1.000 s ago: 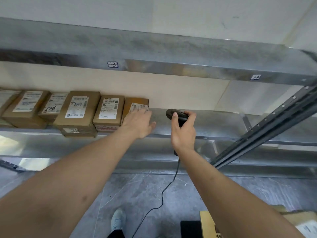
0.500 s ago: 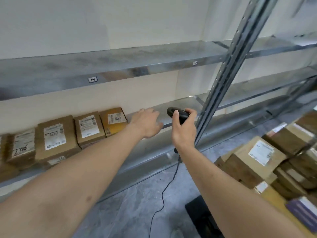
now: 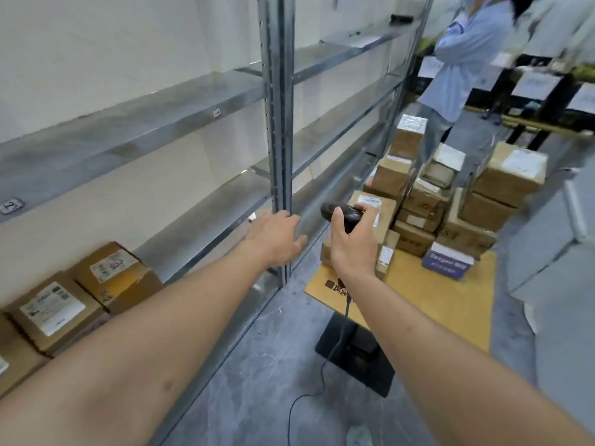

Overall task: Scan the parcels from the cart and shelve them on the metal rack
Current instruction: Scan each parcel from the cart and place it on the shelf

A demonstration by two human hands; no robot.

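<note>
Parcels [image 3: 457,201]: brown corrugated cartons, taped, stacked several high on the cart [image 3: 450,304], whose flat yellow-brown deck sits low at the right of the aisle. Judged stiff and square-edged, light to moderate in weight by their small build; cardboard faces should give fair grip, glossy tape and labels less. Best taken across two opposite side walls, or from beneath at a bottom edge; upper cartons first, since the stack looks uneven and could topple.

Shelved parcels [image 3: 80,297]: a few similar cartons lying on a lower shelf of the metal rack [image 3: 277,130], at far left, white shipping labels facing up.

Writing: labels carry barcodes and print too blurred to read. A blue-and-white box [image 3: 447,263] at the cart's front edge bears a word, not legible with confidence. Small tags on the shelf edges, characters unclear. Dark printed mark on the cart deck, unreadable.

Hands: left hand [image 3: 277,239] spread and holding nothing, level with the rack upright; right hand [image 3: 354,243] wrapped round a black corded scanner [image 3: 341,212], pointing toward the cart.

Other: black stand base [image 3: 357,355] on the floor; a person in a light blue shirt [image 3: 463,53] beyond the cart.
</note>
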